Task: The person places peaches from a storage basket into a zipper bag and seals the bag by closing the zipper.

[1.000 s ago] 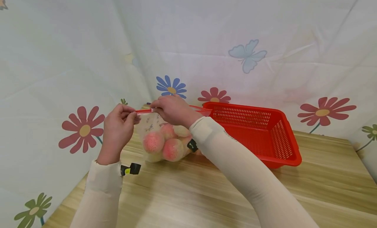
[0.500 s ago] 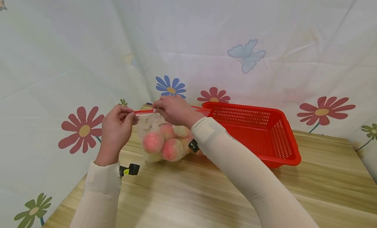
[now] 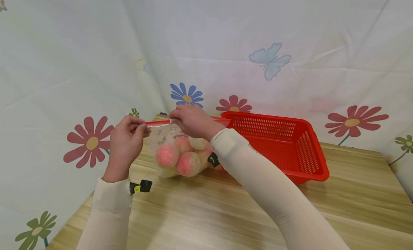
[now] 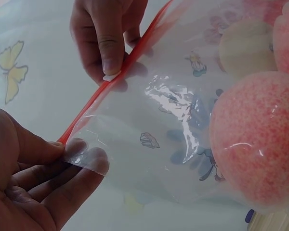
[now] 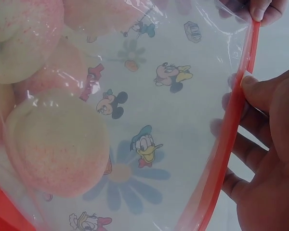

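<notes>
A clear zip bag [image 3: 167, 140] printed with cartoon figures stands on the wooden table [image 3: 226, 210] and holds several pink peaches [image 3: 167, 155]. My left hand [image 3: 143, 127] pinches the bag's left top corner, as the left wrist view shows [image 4: 72, 150]. My right hand [image 3: 172, 120] pinches the red zip strip [image 3: 158, 123] a little to the right of the left hand. In the left wrist view its thumb [image 4: 111, 60] presses on the zip strip [image 4: 94, 103]. In the right wrist view the right hand [image 5: 245, 84] sits on the red strip [image 5: 229, 139], with peaches [image 5: 58, 144] inside the bag.
A red plastic basket [image 3: 309, 153] with slotted walls stands on the table just right of the bag, behind my right forearm. A flower-and-butterfly printed cloth [image 3: 271, 60] hangs behind and to the left. The table's left edge runs under my left forearm.
My right hand has slid slightly to the right along the red zip strip. My left hand keeps its pinch on the corner and has drifted slightly left.
</notes>
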Motion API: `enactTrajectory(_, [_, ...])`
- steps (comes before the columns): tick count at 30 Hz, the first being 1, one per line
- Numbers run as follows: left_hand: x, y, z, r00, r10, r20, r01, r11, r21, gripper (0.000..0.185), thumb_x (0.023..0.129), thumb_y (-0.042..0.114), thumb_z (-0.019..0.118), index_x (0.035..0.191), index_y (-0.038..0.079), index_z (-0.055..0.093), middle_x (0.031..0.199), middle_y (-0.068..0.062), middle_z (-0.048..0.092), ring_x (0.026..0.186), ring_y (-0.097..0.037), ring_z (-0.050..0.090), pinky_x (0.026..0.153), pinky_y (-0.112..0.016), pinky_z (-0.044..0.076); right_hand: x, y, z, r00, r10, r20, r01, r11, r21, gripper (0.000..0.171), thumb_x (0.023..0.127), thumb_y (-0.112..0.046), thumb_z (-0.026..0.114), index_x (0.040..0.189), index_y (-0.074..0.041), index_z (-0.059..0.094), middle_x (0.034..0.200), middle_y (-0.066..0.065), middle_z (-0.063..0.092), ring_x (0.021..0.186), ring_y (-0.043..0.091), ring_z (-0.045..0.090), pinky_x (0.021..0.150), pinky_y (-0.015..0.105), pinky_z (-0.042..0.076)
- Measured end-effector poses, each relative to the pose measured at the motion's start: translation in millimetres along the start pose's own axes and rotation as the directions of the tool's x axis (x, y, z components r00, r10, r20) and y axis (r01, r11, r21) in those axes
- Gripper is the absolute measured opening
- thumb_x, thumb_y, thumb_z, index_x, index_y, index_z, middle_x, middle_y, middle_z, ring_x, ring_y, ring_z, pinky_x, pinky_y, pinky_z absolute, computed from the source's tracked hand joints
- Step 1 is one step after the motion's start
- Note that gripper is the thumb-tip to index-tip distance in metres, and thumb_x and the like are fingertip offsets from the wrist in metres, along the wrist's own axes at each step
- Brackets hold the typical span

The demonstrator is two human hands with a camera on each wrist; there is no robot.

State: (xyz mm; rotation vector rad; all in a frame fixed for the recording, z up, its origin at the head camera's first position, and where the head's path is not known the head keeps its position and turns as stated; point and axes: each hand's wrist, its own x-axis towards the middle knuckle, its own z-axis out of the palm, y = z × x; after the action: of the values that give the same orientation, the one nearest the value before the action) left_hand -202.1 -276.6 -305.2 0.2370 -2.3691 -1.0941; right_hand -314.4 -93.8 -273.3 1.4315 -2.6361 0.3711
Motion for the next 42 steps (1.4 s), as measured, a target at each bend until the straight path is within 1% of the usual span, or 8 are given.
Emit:
enactTrajectory(6, [0.7, -2.4, 1.6, 1.0, 0.003, -0.01, -0.003, 1.0, -0.003, 0.023, 0.099, 0.024, 0.053, 0.112, 0.005, 0.056, 0.104, -0.013, 0.072, 0.09, -0.024, 0.072, 0.084, -0.033, 0.057, -2.0, 1.9, -0.7, 1.0, 0.006, 0.0, -0.006, 1.0, 0.011, 0.031, 0.099, -0.029, 0.053, 0.128, -0.022, 0.063, 0.116, -0.004, 0.064, 0.104, 0.013, 0.057, 0.092, 0.03, 0.048])
enactTrajectory(12, [1.4, -4.5, 2.1, 1.0, 0.008, -0.013, -0.008, 1.0, -0.004, 0.023, 0.099, 0.024, 0.053, 0.112, 0.005, 0.057, 0.103, -0.012, 0.072, 0.089, -0.022, 0.072, 0.082, -0.029, 0.057, -3.6, 4.1, -1.3, 0.999, 0.026, 0.02, -0.026, 1.0, -0.009, 0.032, 0.099, -0.03, 0.053, 0.128, -0.023, 0.062, 0.118, -0.004, 0.062, 0.108, 0.013, 0.056, 0.094, 0.031, 0.046])
enactTrajectory(16, [2.5, -5.1, 1.6, 1.0, 0.018, -0.015, -0.018, 1.0, -0.002, 0.023, 0.099, 0.023, 0.053, 0.111, 0.005, 0.057, 0.101, -0.012, 0.072, 0.086, -0.017, 0.072, 0.08, -0.024, 0.057, -5.1, 6.4, -1.8, 1.0, 0.025, 0.018, -0.025, 0.999, -0.021, 0.032, 0.099, -0.03, 0.052, 0.128, -0.021, 0.061, 0.121, -0.004, 0.062, 0.111, 0.015, 0.055, 0.097, 0.034, 0.046])
enactTrajectory(21, [3.6, -6.0, 0.4, 1.0, 0.023, -0.013, -0.023, 1.0, 0.001, 0.023, 0.099, 0.024, 0.054, 0.111, 0.005, 0.057, 0.1, -0.012, 0.072, 0.082, -0.01, 0.07, 0.077, -0.019, 0.057, -6.3, 10.8, -1.4, 1.0, 0.005, 0.0, -0.005, 1.0, -0.008, 0.031, 0.099, -0.03, 0.053, 0.126, -0.02, 0.062, 0.12, -0.002, 0.062, 0.11, 0.016, 0.055, 0.097, 0.036, 0.047])
enactTrajectory(25, [3.7, -6.5, -0.3, 1.0, 0.026, -0.015, -0.026, 1.0, 0.002, 0.023, 0.099, 0.023, 0.054, 0.111, 0.004, 0.057, 0.1, -0.013, 0.072, 0.082, -0.012, 0.071, 0.076, -0.018, 0.056, -6.8, 13.4, -1.5, 1.0, 0.01, 0.007, -0.01, 1.0, -0.001, 0.031, 0.099, -0.031, 0.051, 0.126, -0.02, 0.062, 0.121, -0.003, 0.062, 0.111, 0.016, 0.055, 0.098, 0.036, 0.047])
enactTrajectory(28, [3.3, -6.6, -0.7, 1.0, 0.015, -0.017, -0.015, 1.0, -0.004, 0.023, 0.098, 0.023, 0.054, 0.111, 0.004, 0.057, 0.101, -0.013, 0.072, 0.083, -0.014, 0.072, 0.076, -0.018, 0.056, -7.3, 15.0, -1.9, 1.0, 0.019, 0.019, -0.019, 1.0, -0.003, 0.031, 0.1, -0.03, 0.051, 0.127, -0.02, 0.062, 0.122, -0.003, 0.063, 0.112, 0.016, 0.055, 0.099, 0.037, 0.046])
enactTrajectory(35, [2.6, -6.8, -1.6, 1.0, -0.006, -0.019, 0.006, 1.0, -0.009, 0.023, 0.098, 0.023, 0.055, 0.111, 0.004, 0.057, 0.102, -0.014, 0.072, 0.081, -0.011, 0.071, 0.074, -0.016, 0.056, -10.9, 19.3, -1.9, 0.999, 0.034, 0.021, -0.033, 0.999, -0.005, 0.03, 0.099, -0.029, 0.053, 0.126, -0.019, 0.062, 0.12, -0.002, 0.063, 0.111, 0.016, 0.055, 0.099, 0.037, 0.047])
enactTrajectory(42, [2.7, -7.4, -3.2, 1.0, -0.009, -0.023, 0.009, 1.0, 0.009, 0.024, 0.098, 0.024, 0.054, 0.111, 0.004, 0.058, 0.102, -0.014, 0.072, 0.081, -0.011, 0.072, 0.074, -0.015, 0.055, -14.7, 23.6, -1.2, 0.999, 0.048, 0.017, -0.048, 0.999, 0.001, 0.029, 0.098, -0.028, 0.054, 0.125, -0.019, 0.063, 0.12, -0.002, 0.063, 0.111, 0.017, 0.055, 0.097, 0.039, 0.047])
